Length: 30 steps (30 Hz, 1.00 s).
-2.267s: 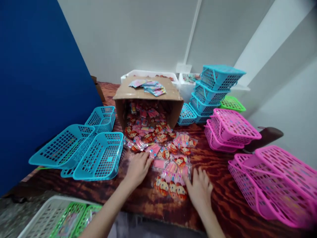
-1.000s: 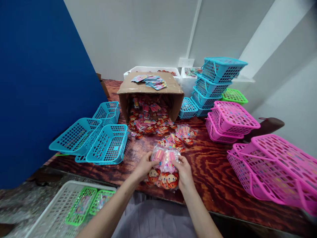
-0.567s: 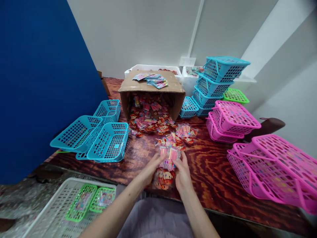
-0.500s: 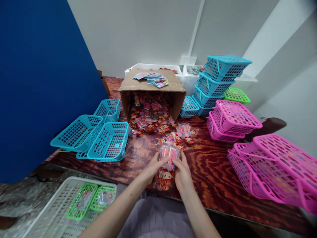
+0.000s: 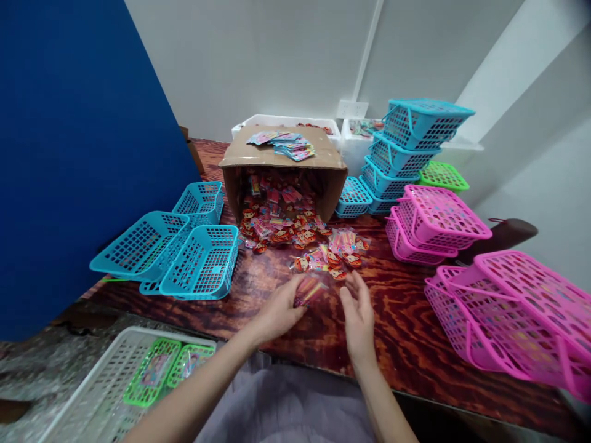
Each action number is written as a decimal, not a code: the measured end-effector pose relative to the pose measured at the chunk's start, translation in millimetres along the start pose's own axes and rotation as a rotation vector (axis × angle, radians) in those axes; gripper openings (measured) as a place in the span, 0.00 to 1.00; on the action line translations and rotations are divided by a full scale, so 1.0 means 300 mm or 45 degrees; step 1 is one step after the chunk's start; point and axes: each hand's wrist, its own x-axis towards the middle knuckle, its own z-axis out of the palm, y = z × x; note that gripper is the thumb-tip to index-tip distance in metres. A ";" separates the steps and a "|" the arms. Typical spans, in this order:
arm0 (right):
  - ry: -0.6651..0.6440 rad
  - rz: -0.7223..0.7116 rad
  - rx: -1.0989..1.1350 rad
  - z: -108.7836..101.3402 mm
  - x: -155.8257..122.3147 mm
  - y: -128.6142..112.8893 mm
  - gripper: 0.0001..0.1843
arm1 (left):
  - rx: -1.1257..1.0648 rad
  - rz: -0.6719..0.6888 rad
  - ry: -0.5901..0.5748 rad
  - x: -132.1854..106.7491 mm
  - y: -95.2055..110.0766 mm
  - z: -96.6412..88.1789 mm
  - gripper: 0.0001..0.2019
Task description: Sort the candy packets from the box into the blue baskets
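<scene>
My left hand (image 5: 282, 311) is closed on a few clear plastic packets (image 5: 310, 290) with pink and yellow strips inside, blurred by motion and held just above the table. My right hand (image 5: 359, 317) is apart from them, fingers spread and nothing in it. Just beyond both hands lie loose packets (image 5: 318, 258) printed with red-haired cartoon heads. Behind these, a cardboard box (image 5: 339, 184) rests on its side, and more packets of the same kind (image 5: 281, 224) spill from its mouth. Flat printed packets (image 5: 289, 146) lie on its top.
Open blue baskets (image 5: 203, 264) stand at the left. On the right are stacked blue baskets (image 5: 406, 161), pink baskets (image 5: 446, 212), a tilted pink basket (image 5: 512, 320) and a green basket (image 5: 443, 176). A white crate (image 5: 106, 357) holding green trays (image 5: 152, 372) sits below the table's left front edge.
Both hands held the packets together; now the right hand has let go and moved right. The left hand keeps the packets, which have turned and no longer show their cartoon heads.
</scene>
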 end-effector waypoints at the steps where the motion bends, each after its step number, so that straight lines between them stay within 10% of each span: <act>1: -0.047 -0.102 -0.050 -0.015 0.007 -0.011 0.32 | 0.322 0.093 -0.060 -0.003 0.021 -0.010 0.31; 6: -0.232 0.013 0.050 -0.015 0.022 0.053 0.26 | 1.315 0.236 -0.328 -0.012 0.061 0.025 0.18; 17: -0.042 0.158 0.251 0.085 0.011 0.131 0.31 | 1.358 0.074 0.047 -0.095 -0.089 -0.051 0.41; 24: -0.301 0.141 -0.017 0.077 0.013 0.103 0.26 | 1.291 0.294 0.093 -0.130 -0.132 -0.066 0.44; 30: -0.876 0.052 -0.341 0.006 0.072 0.043 0.22 | 1.462 0.479 0.244 -0.151 -0.119 -0.052 0.33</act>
